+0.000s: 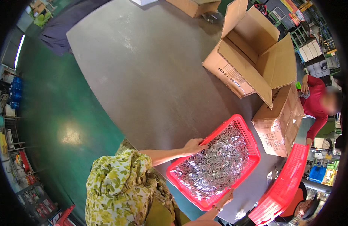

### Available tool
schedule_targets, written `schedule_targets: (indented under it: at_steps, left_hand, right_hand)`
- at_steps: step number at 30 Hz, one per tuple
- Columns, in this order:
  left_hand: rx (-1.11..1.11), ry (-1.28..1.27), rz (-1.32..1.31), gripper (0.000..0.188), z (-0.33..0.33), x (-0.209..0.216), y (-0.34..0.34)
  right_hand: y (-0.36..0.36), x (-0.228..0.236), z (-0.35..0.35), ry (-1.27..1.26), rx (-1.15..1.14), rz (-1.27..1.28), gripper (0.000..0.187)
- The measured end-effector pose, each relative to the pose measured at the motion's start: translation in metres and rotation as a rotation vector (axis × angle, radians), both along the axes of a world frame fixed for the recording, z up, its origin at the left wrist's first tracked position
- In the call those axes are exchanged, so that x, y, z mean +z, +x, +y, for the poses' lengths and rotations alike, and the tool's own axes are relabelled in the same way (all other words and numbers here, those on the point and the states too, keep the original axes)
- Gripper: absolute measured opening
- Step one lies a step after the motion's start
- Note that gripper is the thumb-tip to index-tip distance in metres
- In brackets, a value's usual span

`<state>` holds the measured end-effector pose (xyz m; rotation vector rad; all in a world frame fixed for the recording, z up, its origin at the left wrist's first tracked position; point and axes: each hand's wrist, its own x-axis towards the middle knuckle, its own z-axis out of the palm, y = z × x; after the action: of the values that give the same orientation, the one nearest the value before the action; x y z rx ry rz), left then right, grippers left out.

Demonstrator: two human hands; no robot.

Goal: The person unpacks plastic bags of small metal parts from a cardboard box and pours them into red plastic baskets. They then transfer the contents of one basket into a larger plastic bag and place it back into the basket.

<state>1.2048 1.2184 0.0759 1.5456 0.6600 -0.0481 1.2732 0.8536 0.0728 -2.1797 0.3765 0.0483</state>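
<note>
A red plastic basket (253, 160) is tilted at the table's near edge, filled with many small shiny metal pieces (215, 162), some ring-like or D-shaped. My left hand (193, 147) is closed on its long left side rim, the fingers partly over the edge. At the near right side, my right hand (225, 199), with a bracelet at the wrist, grips the rim; its fingers are partly hidden by the basket.
An open cardboard box (234, 71) stands at the far right, beside a closed, taped carton (275, 128). A co-worker in a red top (315, 100) is beyond them, one arm reaching toward a second red basket (281, 188). The grey tabletop (144, 75) reaches far left.
</note>
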Motion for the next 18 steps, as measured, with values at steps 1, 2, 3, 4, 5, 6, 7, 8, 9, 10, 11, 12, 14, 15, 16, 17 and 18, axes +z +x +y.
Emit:
schedule_targets:
  at_steps: [1,2,3,4,5,6,7,8,9,10,11,12,14,15,16,17,18]
  left_hand:
    - [0.012,0.024,-0.021,0.047,0.004,-0.003,0.001]
    - [0.025,0.043,-0.029,0.046,0.001,-0.006,-0.001]
    - [0.024,0.061,-0.013,0.042,-0.001,-0.003,-0.003]
    - [-0.005,0.071,0.013,0.041,-0.004,-0.003,-0.005]
    - [-0.044,0.08,0.046,0.04,-0.003,-0.006,-0.008]
    - [-0.066,0.021,0.086,0.041,0.003,0.003,-0.008]
    - [-0.087,-0.024,0.124,0.042,0.013,0.008,-0.007]
    - [-0.015,-0.018,0.104,0.042,0.021,0.005,-0.006]
    - [0.048,-0.043,0.103,0.042,0.01,0.005,-0.013]
    - [0.108,-0.097,0.143,0.044,0.009,0.007,-0.019]
    - [0.103,-0.144,0.165,0.045,0.014,0.016,-0.02]
    - [0.164,-0.241,0.145,0.046,0.011,0.02,-0.026]
    - [0.262,-0.288,0.116,0.047,0.0,0.037,-0.03]
    - [0.3,-0.252,0.109,0.048,-0.01,0.048,-0.033]
    - [0.341,-0.216,0.099,0.049,-0.019,0.058,-0.035]
    - [0.366,-0.181,0.112,0.049,-0.029,0.065,-0.034]
    - [0.324,-0.204,0.109,0.049,0.037,0.03,-0.034]
  right_hand:
    - [-0.002,0.004,-0.001,0.013,-0.003,-0.047,0.047]
    - [-0.004,0.004,-0.007,0.021,-0.003,-0.083,0.046]
    - [-0.015,0.009,-0.004,0.051,-0.009,-0.099,0.046]
    - [-0.02,0.016,-0.002,0.06,-0.066,-0.046,0.043]
    - [-0.027,0.027,0.007,0.084,-0.124,0.021,0.041]
    - [-0.03,0.012,-0.008,0.126,-0.157,0.08,0.04]
    - [-0.036,0.001,-0.021,0.181,-0.192,0.133,0.039]
    - [-0.034,-0.001,-0.008,0.288,-0.167,0.157,0.038]
    - [-0.034,0.01,-0.003,0.363,-0.156,0.191,0.037]
    - [-0.027,0.004,-0.016,0.361,-0.17,0.249,0.037]
    - [-0.038,0.007,-0.024,0.344,-0.136,0.228,0.036]
    - [-0.031,0.013,-0.018,0.276,-0.143,0.25,0.039]
    - [-0.018,0.0,-0.02,0.137,0.122,0.012,0.039]
    - [-0.01,-0.004,-0.029,0.097,0.206,-0.022,0.039]
    - [-0.001,-0.007,-0.041,0.125,0.191,0.114,0.037]
    - [0.006,-0.01,-0.053,0.162,0.177,0.248,0.036]
    - [-0.013,-0.016,0.014,0.079,0.203,0.204,0.034]
